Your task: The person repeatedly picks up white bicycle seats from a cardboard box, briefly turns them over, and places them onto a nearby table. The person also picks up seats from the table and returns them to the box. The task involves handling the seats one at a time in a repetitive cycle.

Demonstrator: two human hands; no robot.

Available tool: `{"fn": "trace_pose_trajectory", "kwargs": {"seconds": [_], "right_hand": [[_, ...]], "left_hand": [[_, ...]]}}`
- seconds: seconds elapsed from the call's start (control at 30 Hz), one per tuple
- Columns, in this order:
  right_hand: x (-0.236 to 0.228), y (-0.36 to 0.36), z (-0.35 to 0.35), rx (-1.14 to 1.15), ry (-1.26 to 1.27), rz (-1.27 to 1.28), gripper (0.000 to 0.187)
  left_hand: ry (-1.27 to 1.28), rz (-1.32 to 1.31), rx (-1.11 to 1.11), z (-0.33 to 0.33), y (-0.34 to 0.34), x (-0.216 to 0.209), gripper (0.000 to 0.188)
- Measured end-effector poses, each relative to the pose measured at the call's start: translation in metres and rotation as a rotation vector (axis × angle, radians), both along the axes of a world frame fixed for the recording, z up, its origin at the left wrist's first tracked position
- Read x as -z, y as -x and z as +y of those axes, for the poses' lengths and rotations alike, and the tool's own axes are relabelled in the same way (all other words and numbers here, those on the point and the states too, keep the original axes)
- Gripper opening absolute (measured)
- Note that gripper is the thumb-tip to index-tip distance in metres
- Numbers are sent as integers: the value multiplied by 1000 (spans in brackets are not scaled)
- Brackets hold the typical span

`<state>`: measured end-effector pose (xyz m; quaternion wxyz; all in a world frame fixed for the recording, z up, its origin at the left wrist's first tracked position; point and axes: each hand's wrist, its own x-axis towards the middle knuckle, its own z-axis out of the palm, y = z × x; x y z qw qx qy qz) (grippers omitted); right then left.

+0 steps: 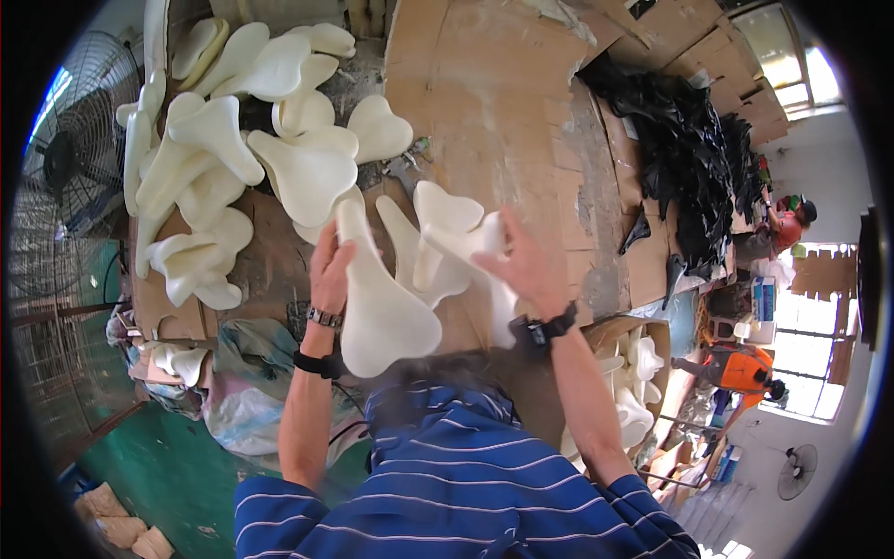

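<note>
A cream-white foam bicycle saddle pad (389, 326) hangs over the table's near edge, its wide end toward me. My left hand (329, 275) is closed on its narrow nose, thumb along the side. To the right, my right hand (529, 270) grips another saddle pad (501, 312), smeared by motion and partly covered by the hand. Between the hands several more pads (442, 210) lie overlapping on the table. Just beyond my left hand a wide-ended pad (312, 177) rests at the edge of a larger pile.
A heap of saddle pads (214, 130) fills the table's left side. Cardboard (484, 112) covers the tabletop; black sheet pieces (684, 140) lie at the far right. A carton of pads (638, 373) stands right of me. Two people (745, 373) are farther right; a fan (70, 158) stands left.
</note>
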<state>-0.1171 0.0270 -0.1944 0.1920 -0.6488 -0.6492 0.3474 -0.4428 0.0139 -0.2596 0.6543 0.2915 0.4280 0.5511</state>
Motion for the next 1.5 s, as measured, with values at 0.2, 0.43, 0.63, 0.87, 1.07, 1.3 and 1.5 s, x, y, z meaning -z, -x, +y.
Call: {"fn": "trace_pose_trajectory", "kwargs": {"seconds": [0.2, 0.43, 0.63, 0.87, 1.07, 1.3, 1.5], "right_hand": [[81, 49, -21, -62, -175, -345, 105], [38, 41, 17, -119, -263, -317, 67], [3, 48, 89, 13, 48, -169, 72], [47, 113, 132, -86, 174, -191, 73], [102, 113, 108, -114, 160, -170, 77], [63, 75, 100, -14, -37, 15, 79], [73, -5, 77, 295, 137, -118, 77]], "left_hand": [[62, 291, -371, -1, 31, 55, 47], [105, 307, -577, 20, 61, 51, 31], [127, 598, -507, 72, 95, 61, 39], [215, 879, -101, 81, 81, 19, 71], [138, 748, 136, 41, 61, -42, 48], [182, 651, -50, 39, 79, 12, 48], [154, 696, -229, 78, 92, 48, 31]]}}
